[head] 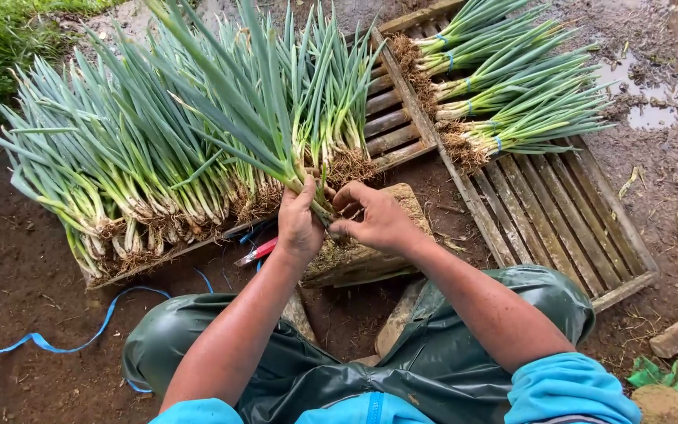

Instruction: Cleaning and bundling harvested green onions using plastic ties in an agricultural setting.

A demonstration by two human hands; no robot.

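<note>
I am seated on the muddy ground in green waterproof trousers, looking down at my two hands working a bunch of green onions [276, 118]. My left hand [298, 224] is closed around the bunch just above its roots, gripping the pale stalks so the long green leaves fan up and away from me. My right hand [374, 220] sits touching the same bunch from the other side, fingers curled narrow and pinching at the root end, as if picking at a stalk or an outer skin.

Judging how far along the work is: just beyond and to the right of the bunch, on a wooden slatted pallet [559, 212], lie several finished bundles [512, 86], each tied with a blue band, roots pointing towards the bunch. To the left of the bunch, a large heap of loose onions [111, 173] is not yet tied, soil on its roots. So I judge that only a small share is done and most is left.

Directly below the bunch is a rough wooden block [370, 251]. Just left of it, near my left wrist, lie red-handled snips [257, 252], and blue tying ribbon [56, 338] trails over the soil further left.
</note>
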